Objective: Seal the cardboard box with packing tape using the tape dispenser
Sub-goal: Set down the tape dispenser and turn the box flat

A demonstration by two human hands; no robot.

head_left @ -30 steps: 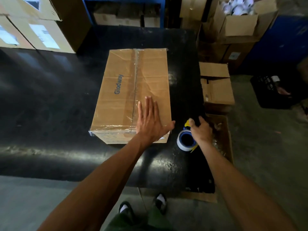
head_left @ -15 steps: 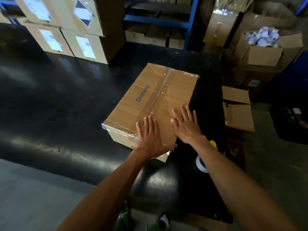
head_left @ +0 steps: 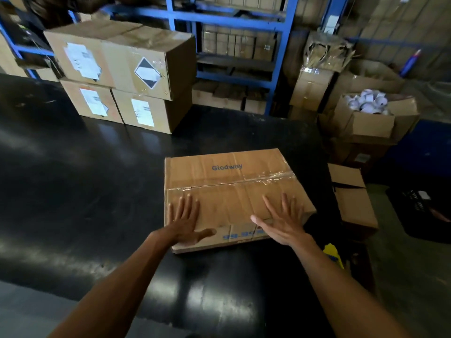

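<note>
A brown cardboard box (head_left: 231, 191) printed "Glodway" lies on the black table (head_left: 97, 191), with clear tape running across its top seam from left to right. My left hand (head_left: 185, 223) rests flat on the box's near left corner, fingers spread. My right hand (head_left: 283, 220) lies flat on the near right part of the top, fingers apart too. Neither hand holds anything. The tape dispenser (head_left: 333, 254), yellow and blue, sits by the table's right edge behind my right forearm, mostly hidden.
Three labelled cardboard boxes (head_left: 122, 76) are stacked at the table's far left. Blue shelving (head_left: 234, 20) stands behind. To the right, on the floor, are a closed box (head_left: 351, 198), an open box of white rolls (head_left: 368, 113) and a dark crate (head_left: 419, 208).
My right hand let go of the tape dispenser and came to rest on the box. The box has been turned about a quarter, so its taped seam now runs left to right.
</note>
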